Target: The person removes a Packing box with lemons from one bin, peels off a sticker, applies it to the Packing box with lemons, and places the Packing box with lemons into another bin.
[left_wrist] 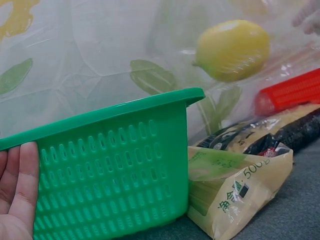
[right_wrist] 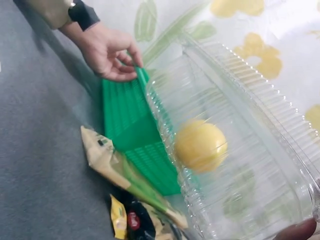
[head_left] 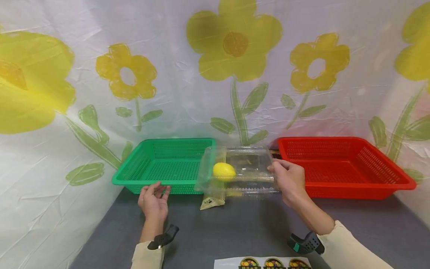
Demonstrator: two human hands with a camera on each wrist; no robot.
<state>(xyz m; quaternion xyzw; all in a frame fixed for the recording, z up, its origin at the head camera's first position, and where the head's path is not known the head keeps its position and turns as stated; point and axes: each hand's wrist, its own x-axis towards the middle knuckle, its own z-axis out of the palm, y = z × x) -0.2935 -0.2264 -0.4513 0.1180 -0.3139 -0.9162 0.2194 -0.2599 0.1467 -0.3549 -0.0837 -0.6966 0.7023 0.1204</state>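
A clear plastic clamshell container (head_left: 250, 160) hangs in the air between the two baskets, tilted, with a yellow lemon (head_left: 224, 171) inside at its left end. My right hand (head_left: 289, 180) grips the container's right edge; only a fingertip shows in the right wrist view. My left hand (head_left: 154, 201) is at the front rim of the green basket (head_left: 162, 183), its fingers (left_wrist: 27, 175) up against the wall just under the rim. In the right wrist view that hand (right_wrist: 112, 55) pinches the rim from the side. The left thumb is hidden in the left wrist view.
A red basket (head_left: 349, 186) stands at the right. Between the baskets lie a beige 500 g packet (left_wrist: 240, 195) and a dark packet (left_wrist: 280, 132). A sheet with round stickers (head_left: 263, 263) lies at the table's front edge. A flowered sheet (head_left: 181, 104) hangs behind.
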